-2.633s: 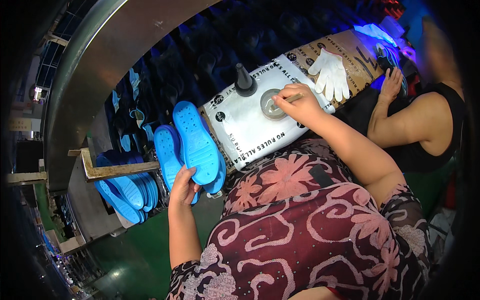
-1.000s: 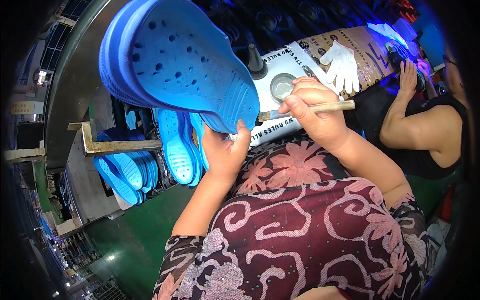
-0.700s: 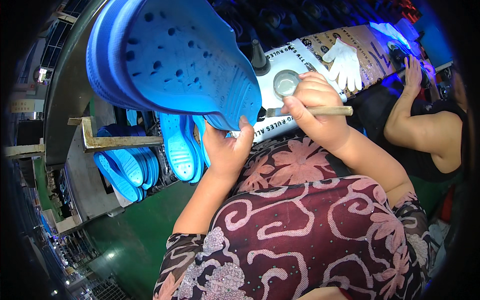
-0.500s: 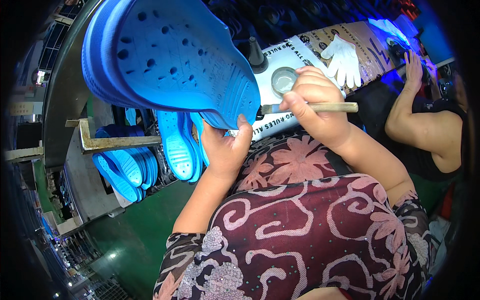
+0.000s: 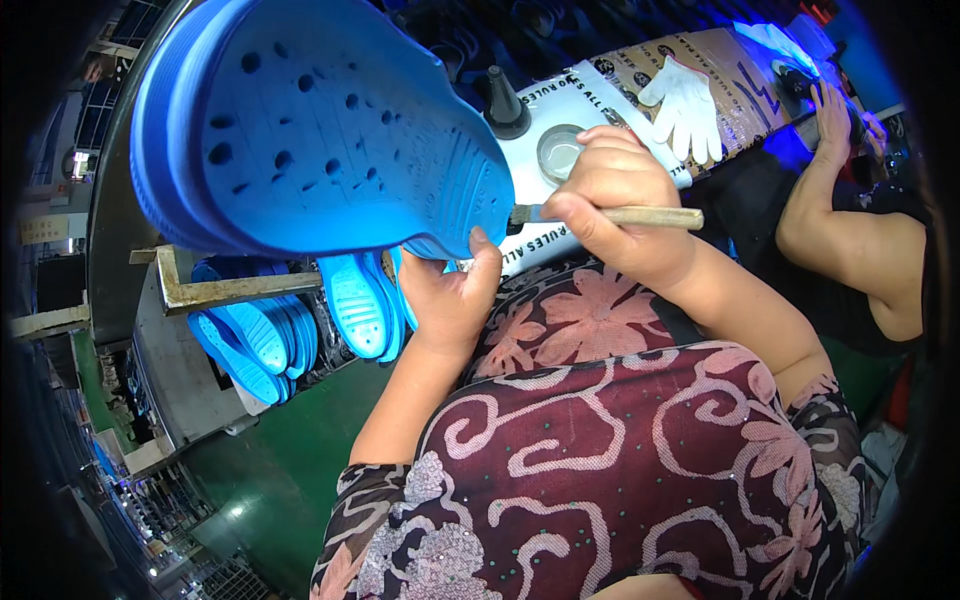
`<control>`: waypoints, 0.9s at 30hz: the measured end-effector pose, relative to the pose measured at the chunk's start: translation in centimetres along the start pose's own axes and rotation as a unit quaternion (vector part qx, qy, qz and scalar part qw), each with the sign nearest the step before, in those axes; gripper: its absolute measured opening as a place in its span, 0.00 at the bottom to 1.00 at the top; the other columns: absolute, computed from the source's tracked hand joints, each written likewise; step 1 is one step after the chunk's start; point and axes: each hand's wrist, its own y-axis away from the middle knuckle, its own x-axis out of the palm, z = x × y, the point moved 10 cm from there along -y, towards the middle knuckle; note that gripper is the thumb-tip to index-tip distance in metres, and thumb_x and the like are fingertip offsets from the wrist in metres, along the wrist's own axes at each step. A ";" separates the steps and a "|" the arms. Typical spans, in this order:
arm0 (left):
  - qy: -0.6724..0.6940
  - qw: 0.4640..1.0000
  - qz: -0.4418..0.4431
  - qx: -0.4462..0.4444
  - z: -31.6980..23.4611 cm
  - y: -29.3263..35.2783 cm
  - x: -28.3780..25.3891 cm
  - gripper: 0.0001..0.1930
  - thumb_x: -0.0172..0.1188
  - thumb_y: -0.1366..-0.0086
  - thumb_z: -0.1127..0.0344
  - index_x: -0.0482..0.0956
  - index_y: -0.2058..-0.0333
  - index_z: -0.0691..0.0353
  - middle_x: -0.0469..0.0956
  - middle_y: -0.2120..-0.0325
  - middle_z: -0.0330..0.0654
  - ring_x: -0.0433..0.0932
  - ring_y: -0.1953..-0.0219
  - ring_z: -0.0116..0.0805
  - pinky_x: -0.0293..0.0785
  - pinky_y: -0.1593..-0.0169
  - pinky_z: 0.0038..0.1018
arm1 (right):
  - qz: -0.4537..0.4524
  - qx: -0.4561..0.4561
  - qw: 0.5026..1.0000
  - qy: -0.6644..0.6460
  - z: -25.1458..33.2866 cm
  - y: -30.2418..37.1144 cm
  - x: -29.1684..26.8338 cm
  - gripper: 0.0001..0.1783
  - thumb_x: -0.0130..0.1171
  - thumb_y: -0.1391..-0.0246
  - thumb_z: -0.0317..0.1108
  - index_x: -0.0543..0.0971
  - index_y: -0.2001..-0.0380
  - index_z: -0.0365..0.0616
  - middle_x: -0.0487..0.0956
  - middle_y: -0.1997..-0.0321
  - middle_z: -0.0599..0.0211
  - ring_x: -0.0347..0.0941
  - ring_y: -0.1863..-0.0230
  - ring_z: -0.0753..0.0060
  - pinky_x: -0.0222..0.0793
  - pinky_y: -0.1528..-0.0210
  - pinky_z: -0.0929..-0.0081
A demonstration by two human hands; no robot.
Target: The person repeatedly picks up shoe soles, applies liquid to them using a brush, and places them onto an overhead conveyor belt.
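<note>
A dark, smooth metal arch [image 5: 115, 230] curves down the left side above a glossy green floor [image 5: 290, 470]. The tabletop [image 5: 595, 100] is wrapped partly in wrinkled, shiny white film and partly in brown sheeting. In front of its left end hangs the big blue shoe sole [image 5: 330, 130], matt and rubbery, dotted with holes, ridged across its narrow end and banded along its rim. More blue soles [image 5: 265, 350] are nested at the lower left, beside a scuffed, angular bar [image 5: 240, 290]. The left hand [image 5: 450, 300] has its grip clamped on the sole's narrow end, thumb on the edge, the other fingers partly hidden. The right hand [image 5: 620, 200] has its grip closed around a wooden-handled brush [image 5: 650, 216], whose bristles are at that same end; contact is hard to tell. A limp white knitted glove [image 5: 687, 110], a black cone [image 5: 507, 105] and a round clear cup [image 5: 560, 155] rest on the tabletop. Black block lettering and round black emblems repeat across the white and brown coverings.
</note>
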 end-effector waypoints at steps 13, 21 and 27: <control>0.015 0.998 0.019 0.065 -0.5 0.0 0.4 0.20 0.57 0.49 0.81 0.65 0.56 0.70 0.74 0.62 0.47 0.75 0.61 0.32 0.70 0.55 0.26 | -0.031 0.015 0.999 -0.010 -0.3 0.1 -0.1 0.16 0.61 0.51 0.36 0.77 0.88 0.43 0.72 0.88 0.68 0.65 0.84 0.67 0.61 0.66 0.71; -0.039 0.991 0.073 0.105 -0.4 0.2 1.0 0.24 0.55 0.47 0.83 0.61 0.50 0.67 0.71 0.58 0.46 0.73 0.58 0.33 0.68 0.50 0.27 | 0.017 0.032 0.999 0.011 -0.5 0.1 1.1 0.14 0.63 0.53 0.36 0.77 0.88 0.44 0.74 0.87 0.70 0.66 0.84 0.68 0.61 0.67 0.72; -0.037 0.992 0.050 0.114 -0.4 0.5 0.5 0.21 0.56 0.47 0.82 0.64 0.53 0.67 0.72 0.59 0.47 0.74 0.57 0.33 0.68 0.51 0.27 | 0.013 0.065 0.998 0.002 -1.4 0.3 0.5 0.15 0.61 0.50 0.35 0.77 0.87 0.44 0.74 0.87 0.71 0.67 0.83 0.69 0.60 0.69 0.72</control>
